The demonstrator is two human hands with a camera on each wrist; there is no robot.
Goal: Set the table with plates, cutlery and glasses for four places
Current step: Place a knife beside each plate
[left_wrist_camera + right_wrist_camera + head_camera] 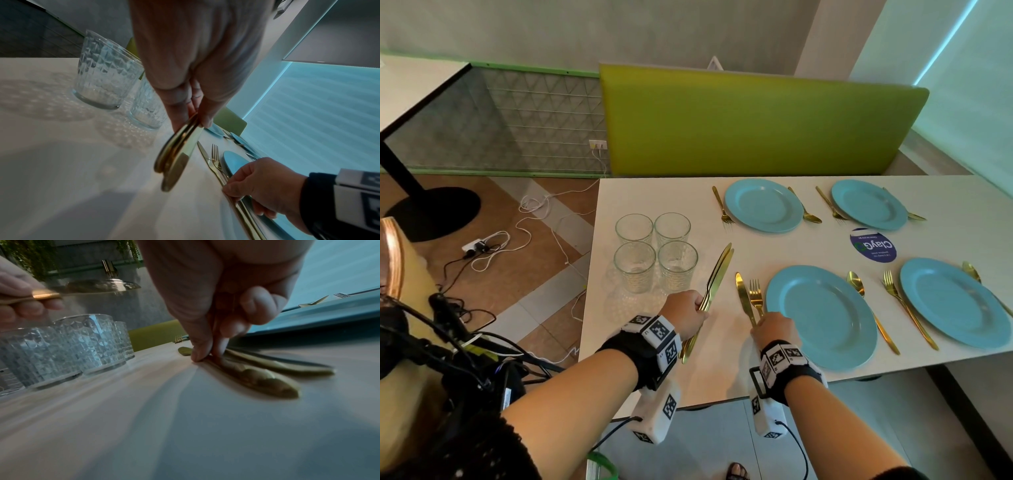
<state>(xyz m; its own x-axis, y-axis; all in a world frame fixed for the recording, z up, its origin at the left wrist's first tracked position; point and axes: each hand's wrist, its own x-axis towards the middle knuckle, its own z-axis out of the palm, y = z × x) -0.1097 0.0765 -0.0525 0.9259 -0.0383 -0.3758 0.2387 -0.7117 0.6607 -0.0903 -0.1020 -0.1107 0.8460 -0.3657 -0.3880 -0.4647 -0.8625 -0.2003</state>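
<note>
plates (821, 315): 4 light-blue, flat on the white table
glasses (656, 250): 4 clear patterned tumblers, upright, clustered left
forks and spoons (755, 297): gold, flanking each plate
knives (717, 272): gold, bundle lifted; 1 (743, 296) beside near-left fork

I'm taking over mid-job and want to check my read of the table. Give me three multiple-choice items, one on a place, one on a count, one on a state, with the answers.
1. Where do the glasses stand?
A. One beside each plate
B. Grouped at the table's left end
C. On the green bench

2. How many blue plates lie on the table?
A. Two
B. Three
C. Four

3. What is the left hand doing?
A. Gripping a bundle of gold knives
B. Resting flat on the table
C. Lifting a glass

Answers:
1 B: all four glasses cluster together, away from the plates.
2 C: two plates on the far side, two on the near side.
3 A: its fingers are curled round the handles, while the right hand touches the knife laid beside the fork.
</note>
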